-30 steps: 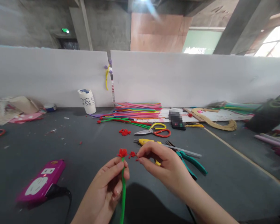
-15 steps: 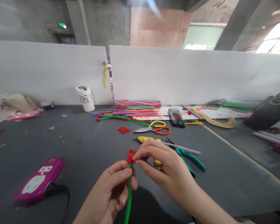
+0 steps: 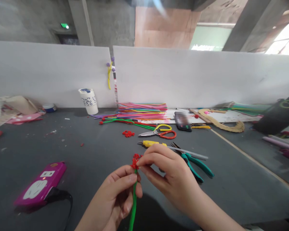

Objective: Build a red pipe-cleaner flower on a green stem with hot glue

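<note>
My left hand [image 3: 118,194] grips a green pipe-cleaner stem [image 3: 134,202] just under its top, thumb and fingers closed round it. The stem stands nearly upright and carries a small red flower head [image 3: 135,163] of curled pipe cleaner. My right hand [image 3: 168,173] pinches the flower head's right side, and its fingertips hide part of the red. Beyond the hands lie a yellow-handled glue gun [image 3: 150,143], partly covered by my right hand, and pliers with teal handles [image 3: 198,163]. A cluster of red curled pieces [image 3: 128,133] rests farther back.
Scissors [image 3: 159,132] with yellow and red handles lie behind the glue gun. Bundled pipe cleaners [image 3: 142,111] and a phone [image 3: 183,122] sit near the white partition [image 3: 183,77]. A white cup [image 3: 88,102] stands back left; a magenta power strip [image 3: 42,184] with a black cord is front left.
Both hands stay at the flower head. My right fingers have shifted slightly on its right side, and the whole view has moved a little.
</note>
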Demonstrator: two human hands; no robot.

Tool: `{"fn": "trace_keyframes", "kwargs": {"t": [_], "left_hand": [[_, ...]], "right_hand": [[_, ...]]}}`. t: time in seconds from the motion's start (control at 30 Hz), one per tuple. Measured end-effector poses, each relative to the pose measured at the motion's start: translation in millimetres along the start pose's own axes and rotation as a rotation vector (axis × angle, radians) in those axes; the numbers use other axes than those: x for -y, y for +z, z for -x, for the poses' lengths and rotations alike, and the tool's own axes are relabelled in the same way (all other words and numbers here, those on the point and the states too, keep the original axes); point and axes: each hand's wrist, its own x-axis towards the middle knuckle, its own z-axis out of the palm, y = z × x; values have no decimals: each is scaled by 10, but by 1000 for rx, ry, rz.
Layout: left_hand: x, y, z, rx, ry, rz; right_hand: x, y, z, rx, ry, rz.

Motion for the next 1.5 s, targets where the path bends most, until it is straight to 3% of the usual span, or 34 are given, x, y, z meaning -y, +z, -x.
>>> {"fn": "trace_keyframes", "kwargs": {"t": [0.6, 0.97, 1.17, 1.5], "left_hand": [[-12, -20, -10, 4, 44, -70], [-3, -18, -29, 30, 109, -136], [-3, -18, -31, 25, 105, -128], [-11, -26, -30, -1, 120, -116]], "right_hand": [[8, 36, 44, -1, -227, 339], [8, 39, 86, 65, -234, 385], [26, 39, 70, 21, -237, 382], [-16, 48, 107, 63, -233, 407]]}}
